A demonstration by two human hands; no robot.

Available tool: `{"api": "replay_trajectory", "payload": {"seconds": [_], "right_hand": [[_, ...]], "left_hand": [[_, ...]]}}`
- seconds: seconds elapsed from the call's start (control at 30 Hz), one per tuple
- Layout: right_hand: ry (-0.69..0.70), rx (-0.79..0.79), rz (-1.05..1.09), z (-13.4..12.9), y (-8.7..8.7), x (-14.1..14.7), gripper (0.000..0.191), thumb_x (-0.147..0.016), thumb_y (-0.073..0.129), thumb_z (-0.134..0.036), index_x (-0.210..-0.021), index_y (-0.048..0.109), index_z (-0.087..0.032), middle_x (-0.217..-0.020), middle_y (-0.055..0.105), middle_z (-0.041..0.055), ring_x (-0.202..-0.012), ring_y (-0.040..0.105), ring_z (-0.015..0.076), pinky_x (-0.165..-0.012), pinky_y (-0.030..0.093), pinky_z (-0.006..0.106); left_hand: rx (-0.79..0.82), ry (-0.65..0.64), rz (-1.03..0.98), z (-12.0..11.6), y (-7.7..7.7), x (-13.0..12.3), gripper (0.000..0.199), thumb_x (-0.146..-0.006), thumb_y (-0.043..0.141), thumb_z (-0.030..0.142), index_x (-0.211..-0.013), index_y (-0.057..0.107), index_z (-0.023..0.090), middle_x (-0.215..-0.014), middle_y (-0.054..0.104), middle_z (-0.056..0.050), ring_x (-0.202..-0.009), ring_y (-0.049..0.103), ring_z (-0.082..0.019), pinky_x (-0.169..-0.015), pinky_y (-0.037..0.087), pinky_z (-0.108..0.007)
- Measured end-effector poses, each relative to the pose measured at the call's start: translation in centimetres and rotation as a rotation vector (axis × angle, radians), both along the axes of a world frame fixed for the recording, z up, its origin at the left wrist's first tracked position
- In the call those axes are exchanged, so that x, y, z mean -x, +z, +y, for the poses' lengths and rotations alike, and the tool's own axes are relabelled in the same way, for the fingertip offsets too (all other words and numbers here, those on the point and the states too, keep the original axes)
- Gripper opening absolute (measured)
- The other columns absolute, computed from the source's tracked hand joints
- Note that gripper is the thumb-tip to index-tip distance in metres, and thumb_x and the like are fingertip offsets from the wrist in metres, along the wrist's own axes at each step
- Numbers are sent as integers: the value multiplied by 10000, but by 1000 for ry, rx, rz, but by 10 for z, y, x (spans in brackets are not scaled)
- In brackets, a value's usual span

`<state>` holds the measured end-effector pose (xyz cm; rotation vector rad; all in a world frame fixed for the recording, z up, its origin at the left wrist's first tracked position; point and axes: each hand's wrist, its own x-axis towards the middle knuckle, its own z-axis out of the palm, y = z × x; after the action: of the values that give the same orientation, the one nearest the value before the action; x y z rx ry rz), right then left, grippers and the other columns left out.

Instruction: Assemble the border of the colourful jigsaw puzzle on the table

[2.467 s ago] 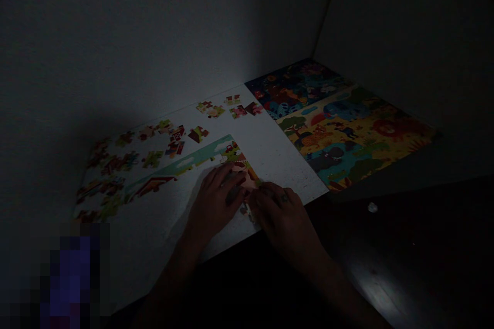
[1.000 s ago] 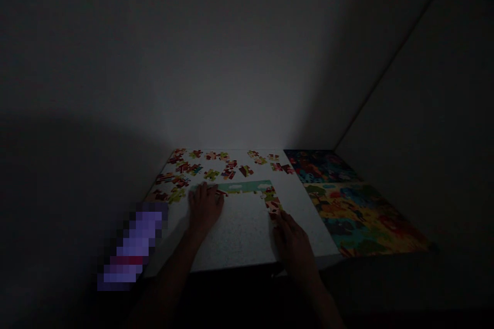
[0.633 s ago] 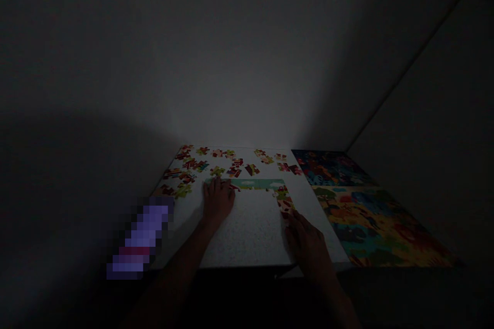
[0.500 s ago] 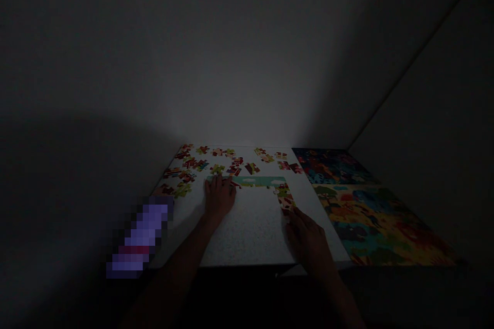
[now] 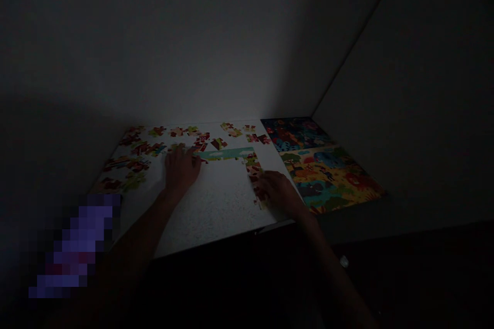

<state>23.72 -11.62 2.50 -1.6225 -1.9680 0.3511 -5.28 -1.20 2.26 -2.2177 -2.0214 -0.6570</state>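
On the white board [image 5: 216,200], joined puzzle pieces form a blue-green top strip [image 5: 227,154] and a red-brown right column [image 5: 253,169]. My left hand [image 5: 180,168] lies with its fingers spread over the strip's left end. At the lower part of the column, my right hand [image 5: 278,189] rests with bent fingers touching the pieces; its fingertips are dim and partly hidden. Loose puzzle pieces [image 5: 133,163] lie left of my left hand, and more loose pieces [image 5: 231,129] sit behind the strip.
Two assembled pictures, a dark blue one [image 5: 295,134] and a yellow one with animals [image 5: 332,175], lie right of the board. A blurred purple patch [image 5: 83,234] covers the lower left. Walls rise behind and at the right.
The view has turned, so the board appears further left and tilted. My right hand has slid lower along the column, where more pieces now show. My left hand remains at the strip's left end.
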Motion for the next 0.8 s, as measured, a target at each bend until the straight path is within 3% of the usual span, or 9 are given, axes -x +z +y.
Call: {"api": "replay_trajectory", "payload": {"seconds": [0.13, 0.23, 0.43, 0.63, 0.8], "right_hand": [[-235, -10, 143, 47, 21, -19, 316, -956, 438, -249, -1128, 687, -156, -1158, 697, 118, -1012, 648, 193, -903, 486, 324], [-303, 39, 134, 91, 32, -23, 318, -956, 457, -243, -1156, 678, -132, -1154, 702, 130, -1009, 655, 193, -911, 474, 311], [-412, 139, 41, 158, 26, -18, 335, -936, 443, -131, -1190, 660, -103, -1189, 691, 145, -1107, 634, 194, -941, 445, 269], [-451, 71, -8, 178, 5, -14, 356, -924, 428, -116, -1178, 678, -113, -1156, 699, 153, -1078, 640, 217, -921, 450, 291], [-396, -26, -89, 179, -1, -10, 365, -928, 400, -100, -1146, 693, -89, -1164, 688, 166, -1120, 608, 226, -963, 427, 320]], "left_hand": [[-22, -165, -57, 18, 2, -14, 415, -930, 406, 301, -1267, 591, 143, -1393, 516, -157, -1326, 450, -294, -1124, 344, -456], [29, -279, -26, 28, -5, -24, 416, -937, 388, 320, -1243, 608, 144, -1326, 581, -127, -1270, 502, -269, -1127, 349, -422], [18, -285, -46, 31, -21, -21, 414, -952, 365, 340, -1215, 634, 167, -1349, 576, -118, -1289, 500, -253, -1147, 340, -408], [-13, -223, -52, 35, -20, -21, 328, -917, 426, 281, -1124, 672, 217, -1274, 625, -96, -1210, 551, -283, -1056, 434, -478], [-21, -217, -61, 37, -18, -22, 314, -915, 433, 276, -1098, 680, 213, -1205, 645, -98, -1158, 569, -290, -1029, 451, -481]]}}
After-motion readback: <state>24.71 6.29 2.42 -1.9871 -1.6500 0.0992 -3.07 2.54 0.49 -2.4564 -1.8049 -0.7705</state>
